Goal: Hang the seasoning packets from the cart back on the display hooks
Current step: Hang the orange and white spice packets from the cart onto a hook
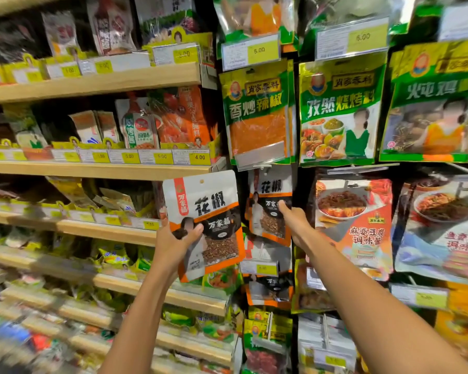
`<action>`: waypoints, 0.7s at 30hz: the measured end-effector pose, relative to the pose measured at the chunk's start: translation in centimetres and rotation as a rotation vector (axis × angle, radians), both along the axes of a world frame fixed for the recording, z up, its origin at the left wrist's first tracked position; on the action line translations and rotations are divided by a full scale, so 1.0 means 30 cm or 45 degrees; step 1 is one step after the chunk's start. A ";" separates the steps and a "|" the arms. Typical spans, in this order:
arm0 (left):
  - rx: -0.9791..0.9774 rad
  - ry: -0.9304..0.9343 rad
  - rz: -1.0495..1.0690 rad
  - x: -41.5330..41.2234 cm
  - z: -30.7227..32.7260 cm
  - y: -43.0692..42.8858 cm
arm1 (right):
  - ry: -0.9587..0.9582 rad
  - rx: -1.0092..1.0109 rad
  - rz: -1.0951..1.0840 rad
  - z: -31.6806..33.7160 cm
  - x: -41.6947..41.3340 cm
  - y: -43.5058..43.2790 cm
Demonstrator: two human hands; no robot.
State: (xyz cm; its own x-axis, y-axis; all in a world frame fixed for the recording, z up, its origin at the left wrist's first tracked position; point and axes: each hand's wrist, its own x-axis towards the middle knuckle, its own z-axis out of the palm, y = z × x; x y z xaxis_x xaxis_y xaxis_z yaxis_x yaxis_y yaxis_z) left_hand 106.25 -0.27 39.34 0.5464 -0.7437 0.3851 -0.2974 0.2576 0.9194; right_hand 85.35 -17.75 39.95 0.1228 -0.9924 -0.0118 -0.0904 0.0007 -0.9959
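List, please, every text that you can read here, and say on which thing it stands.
"花椒": white packet in the left hand; also hanging packet pinched by the right hand.
"香炒辣椒": orange packet.
"孜然烧烤料": green packet.
"麻婆豆腐": red packet.
"5.00": hook tag.
"6.00": right hook tag.
"4.00": shelf tag.
Small print: too blurred.

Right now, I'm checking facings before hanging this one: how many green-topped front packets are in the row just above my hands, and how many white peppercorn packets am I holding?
Green-topped front packets: 3
White peppercorn packets: 2, loose packet in left hand, hanging packet in right hand
Total: 5
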 end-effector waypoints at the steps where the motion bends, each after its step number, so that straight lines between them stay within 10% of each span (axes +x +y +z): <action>1: 0.015 0.029 -0.004 -0.011 -0.006 0.011 | 0.052 -0.026 -0.005 -0.015 -0.010 0.023; 5: 0.074 0.086 -0.076 -0.047 -0.042 0.044 | 0.194 -0.131 -0.120 -0.133 -0.050 0.129; 14: 0.180 0.175 -0.358 -0.165 -0.057 0.008 | -0.323 -0.191 0.189 -0.128 -0.070 0.348; 21: 0.212 -0.124 -0.436 -0.189 0.004 -0.052 | -0.340 -0.278 0.118 -0.133 -0.063 0.326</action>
State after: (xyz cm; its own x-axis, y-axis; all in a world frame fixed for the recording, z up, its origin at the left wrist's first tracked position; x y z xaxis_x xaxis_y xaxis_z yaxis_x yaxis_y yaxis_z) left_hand 100.58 -1.84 39.46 0.2225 -0.9333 0.2817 -0.3076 0.2070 0.9287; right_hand 83.45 -7.97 35.97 0.1826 -0.9525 0.2437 0.1834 -0.2105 -0.9602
